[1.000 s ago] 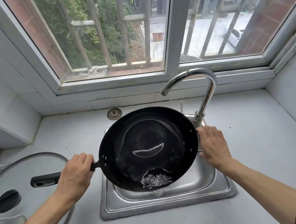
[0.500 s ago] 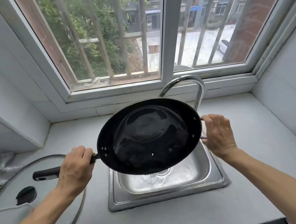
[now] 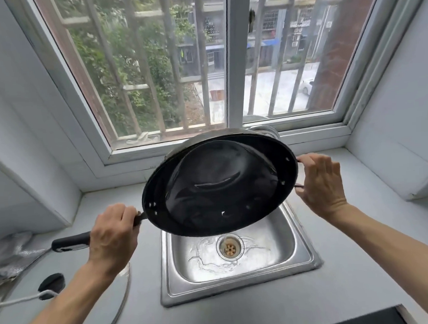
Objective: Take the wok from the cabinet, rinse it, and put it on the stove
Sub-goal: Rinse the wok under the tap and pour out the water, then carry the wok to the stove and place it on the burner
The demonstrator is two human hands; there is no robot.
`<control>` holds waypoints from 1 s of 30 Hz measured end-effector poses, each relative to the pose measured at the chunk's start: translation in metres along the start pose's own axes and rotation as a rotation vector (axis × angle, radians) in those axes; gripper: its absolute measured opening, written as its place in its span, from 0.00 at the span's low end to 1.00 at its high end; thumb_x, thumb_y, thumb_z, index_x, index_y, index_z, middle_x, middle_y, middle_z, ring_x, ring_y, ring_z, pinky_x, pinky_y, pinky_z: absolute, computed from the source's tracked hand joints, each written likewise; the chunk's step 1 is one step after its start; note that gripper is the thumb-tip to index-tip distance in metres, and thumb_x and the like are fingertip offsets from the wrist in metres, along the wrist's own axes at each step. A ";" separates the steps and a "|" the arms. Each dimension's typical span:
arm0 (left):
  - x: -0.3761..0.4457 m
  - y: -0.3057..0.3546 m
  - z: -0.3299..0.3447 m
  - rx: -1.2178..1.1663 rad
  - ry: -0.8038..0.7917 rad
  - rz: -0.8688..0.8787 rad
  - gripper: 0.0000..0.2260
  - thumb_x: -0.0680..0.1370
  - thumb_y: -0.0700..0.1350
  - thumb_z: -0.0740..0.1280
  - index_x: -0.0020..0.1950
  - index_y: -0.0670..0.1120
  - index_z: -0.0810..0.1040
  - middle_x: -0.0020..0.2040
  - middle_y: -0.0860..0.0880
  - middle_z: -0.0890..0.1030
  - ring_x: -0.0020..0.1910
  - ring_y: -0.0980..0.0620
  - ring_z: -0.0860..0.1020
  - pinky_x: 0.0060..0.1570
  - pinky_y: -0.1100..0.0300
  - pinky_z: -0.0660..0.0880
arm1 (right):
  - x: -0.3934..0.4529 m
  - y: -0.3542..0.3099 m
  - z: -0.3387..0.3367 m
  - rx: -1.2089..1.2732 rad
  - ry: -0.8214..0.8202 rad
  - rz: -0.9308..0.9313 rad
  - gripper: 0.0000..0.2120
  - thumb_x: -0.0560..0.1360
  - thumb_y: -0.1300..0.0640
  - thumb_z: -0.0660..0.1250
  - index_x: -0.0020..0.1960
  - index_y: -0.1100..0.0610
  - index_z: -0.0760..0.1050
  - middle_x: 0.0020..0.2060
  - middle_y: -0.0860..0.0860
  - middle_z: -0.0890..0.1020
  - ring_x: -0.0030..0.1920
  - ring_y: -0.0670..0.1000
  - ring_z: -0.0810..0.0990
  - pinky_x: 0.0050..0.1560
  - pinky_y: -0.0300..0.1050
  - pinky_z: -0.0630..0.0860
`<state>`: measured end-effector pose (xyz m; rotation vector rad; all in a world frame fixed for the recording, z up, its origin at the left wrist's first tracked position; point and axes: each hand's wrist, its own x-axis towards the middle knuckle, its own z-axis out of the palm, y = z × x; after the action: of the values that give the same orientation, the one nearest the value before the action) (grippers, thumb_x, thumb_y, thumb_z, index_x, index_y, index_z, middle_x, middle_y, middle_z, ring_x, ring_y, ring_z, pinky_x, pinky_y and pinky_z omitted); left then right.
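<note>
The black wok hangs in the air above the steel sink, tilted steeply with its inside facing me and its near rim lowest. My left hand grips its long black handle on the left. My right hand holds the small wire loop handle on the wok's right rim. Water lies wet around the sink drain. The wok hides almost all of the tap; only a bit of chrome shows above its rim.
A glass lid with a black knob lies flat on the counter at the left, under my left forearm. Crumpled foil sits at the far left. A barred window stands behind the sink. A dark edge shows at bottom right.
The wok has been lifted higher above the sink and tipped further toward me, and the water in it has poured out into the sink. Both hands kept their hold.
</note>
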<state>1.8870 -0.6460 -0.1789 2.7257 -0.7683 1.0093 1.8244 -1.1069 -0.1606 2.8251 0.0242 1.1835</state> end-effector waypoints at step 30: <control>0.062 0.059 -0.016 -0.094 -0.141 0.399 0.09 0.72 0.36 0.69 0.52 0.42 0.78 0.44 0.44 0.80 0.39 0.41 0.76 0.38 0.47 0.75 | -0.062 0.067 -0.172 -0.074 -0.757 0.074 0.45 0.53 0.40 0.71 0.68 0.51 0.68 0.55 0.48 0.74 0.56 0.52 0.72 0.58 0.43 0.71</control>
<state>1.8876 -0.7177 -0.1299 2.6398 -1.3880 0.8214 1.6577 -1.1648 -0.0794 3.0191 -0.1652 0.0598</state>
